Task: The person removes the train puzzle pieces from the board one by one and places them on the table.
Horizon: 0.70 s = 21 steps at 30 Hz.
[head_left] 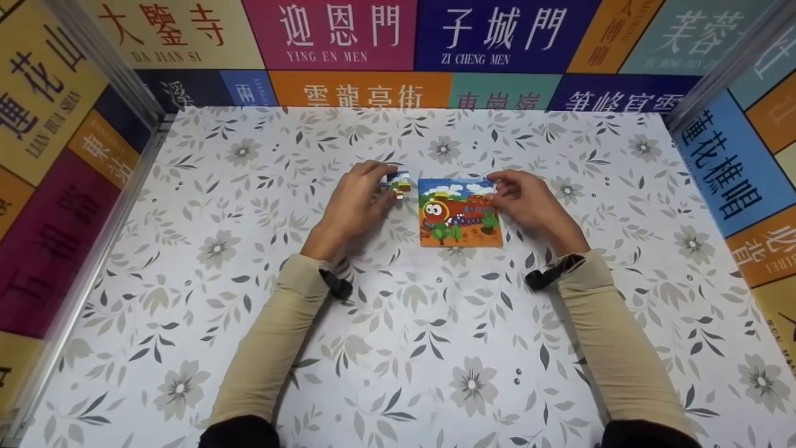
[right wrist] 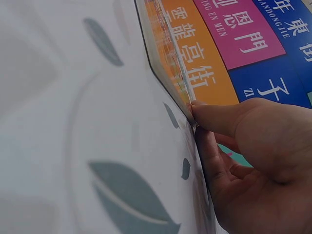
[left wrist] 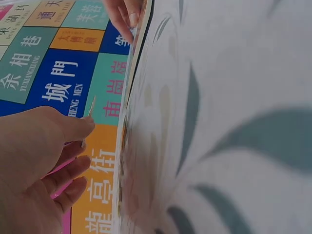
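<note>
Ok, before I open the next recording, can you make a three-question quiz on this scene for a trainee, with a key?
1. Multiple choice: what does the left hand pinch?
A) a pen
B) a small picture piece
C) a cup

2. True or false: the right hand touches the picture board at its right side.

3. Fill in the missing word: the tabletop is printed with leaves and ____.

Key: 1. B; 2. true; 3. flowers
</note>
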Available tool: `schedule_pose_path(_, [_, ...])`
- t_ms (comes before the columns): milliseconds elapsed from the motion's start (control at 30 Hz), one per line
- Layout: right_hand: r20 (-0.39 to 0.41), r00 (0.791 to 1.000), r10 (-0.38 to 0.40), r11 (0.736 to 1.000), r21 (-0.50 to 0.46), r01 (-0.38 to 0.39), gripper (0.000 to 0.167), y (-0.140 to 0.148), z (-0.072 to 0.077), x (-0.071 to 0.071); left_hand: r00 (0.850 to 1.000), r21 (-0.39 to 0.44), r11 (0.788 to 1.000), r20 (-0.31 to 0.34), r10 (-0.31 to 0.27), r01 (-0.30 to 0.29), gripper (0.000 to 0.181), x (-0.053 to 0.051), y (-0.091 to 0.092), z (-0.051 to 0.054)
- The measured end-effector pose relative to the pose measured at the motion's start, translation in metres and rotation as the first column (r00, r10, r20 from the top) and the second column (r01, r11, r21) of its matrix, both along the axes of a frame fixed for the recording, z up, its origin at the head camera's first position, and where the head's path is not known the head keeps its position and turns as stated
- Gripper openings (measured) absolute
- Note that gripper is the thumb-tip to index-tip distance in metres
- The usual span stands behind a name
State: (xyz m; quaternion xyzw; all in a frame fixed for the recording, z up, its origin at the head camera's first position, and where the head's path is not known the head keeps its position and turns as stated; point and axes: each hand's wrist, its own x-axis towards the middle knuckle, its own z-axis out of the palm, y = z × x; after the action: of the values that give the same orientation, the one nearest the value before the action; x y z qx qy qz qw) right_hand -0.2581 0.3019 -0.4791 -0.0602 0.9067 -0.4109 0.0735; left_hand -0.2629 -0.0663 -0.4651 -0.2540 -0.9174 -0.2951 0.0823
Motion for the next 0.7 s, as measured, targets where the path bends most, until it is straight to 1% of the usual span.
schedule_pose_path(133, [-0.003,1.000,0.008,1.000,0.015,-0.007,0.047,0.000,0.000,0.000,1.000,0.005,1.000,0.000,0.025,-0.025,0.044,-0.001,-0.010,0.001])
schedule_pose_path(300, [-0.011,1.000,0.014,1.000,0.022,-0.013,0.048,0.000,0.001,0.000,0.999,0.023,0.999,-0.001,0.041,-0.041,0.044,-0.002,-0.023,0.001])
schedule_pose_path(500, [-0.021,1.000,0.020,1.000,0.015,-0.019,0.048,0.002,0.000,0.000,0.998,0.034,0.997,0.017,0.066,-0.066,0.044,-0.004,-0.037,-0.002])
schedule_pose_path(700, [-0.004,1.000,0.013,1.000,0.009,-0.013,0.048,0.001,0.000,0.000,0.995,0.031,0.995,0.034,0.089,-0.090,0.041,-0.005,-0.050,-0.005])
